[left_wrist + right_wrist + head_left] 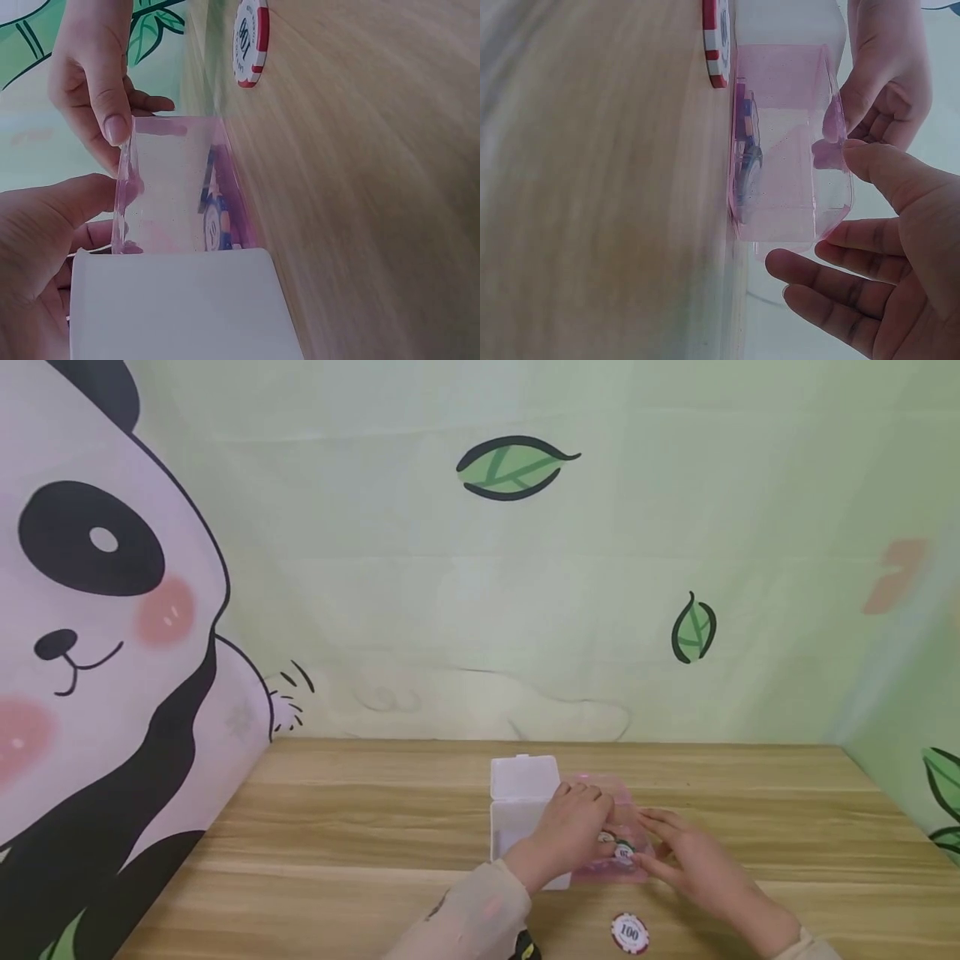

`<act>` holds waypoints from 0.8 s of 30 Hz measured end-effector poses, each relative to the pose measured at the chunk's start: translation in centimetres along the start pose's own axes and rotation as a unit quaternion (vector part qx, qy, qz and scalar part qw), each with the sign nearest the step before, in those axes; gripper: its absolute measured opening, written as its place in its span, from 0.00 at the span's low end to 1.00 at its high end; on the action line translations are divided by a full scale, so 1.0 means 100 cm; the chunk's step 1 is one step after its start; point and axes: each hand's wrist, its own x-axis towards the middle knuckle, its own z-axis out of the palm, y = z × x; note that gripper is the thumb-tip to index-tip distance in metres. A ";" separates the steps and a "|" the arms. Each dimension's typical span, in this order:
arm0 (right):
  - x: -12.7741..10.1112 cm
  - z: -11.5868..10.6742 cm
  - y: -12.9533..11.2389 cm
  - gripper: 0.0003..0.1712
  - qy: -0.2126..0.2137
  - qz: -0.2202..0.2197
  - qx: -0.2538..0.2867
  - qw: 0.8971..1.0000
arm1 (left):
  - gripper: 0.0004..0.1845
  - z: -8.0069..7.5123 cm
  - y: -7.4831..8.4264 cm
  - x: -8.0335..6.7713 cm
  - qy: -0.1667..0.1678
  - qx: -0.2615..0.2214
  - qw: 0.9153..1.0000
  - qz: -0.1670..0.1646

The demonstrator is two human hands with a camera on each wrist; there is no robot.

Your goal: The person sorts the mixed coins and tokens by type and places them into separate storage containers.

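Observation:
A see-through pink plastic box (630, 870) stands on the table with its top open; several poker chips (624, 854) lie in it. My left hand (573, 827) reaches over its opening with bent fingers. Their tips show blurred through the pink wall in the right wrist view; whether they hold a chip is hidden. My right hand (697, 864) is at the box's right end, its thumb touching the rim and its other fingers fairly straight beside it. A red and white poker chip (629, 933) marked 100 lies on the table in front of the box.
Just left of the pink box stands a white box (517, 822) with its lid (525, 777) flipped back, partly behind my left hand. A small black and yellow thing (527, 947) shows at the bottom edge beside my left sleeve. A printed cloth backdrop (420, 610) rises behind the wooden table (360, 852).

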 end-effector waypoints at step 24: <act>-0.001 0.000 -0.001 0.33 0.002 0.003 -0.008 1.000 | 0.18 -0.013 0.004 -0.023 0.053 -0.026 0.998 0.009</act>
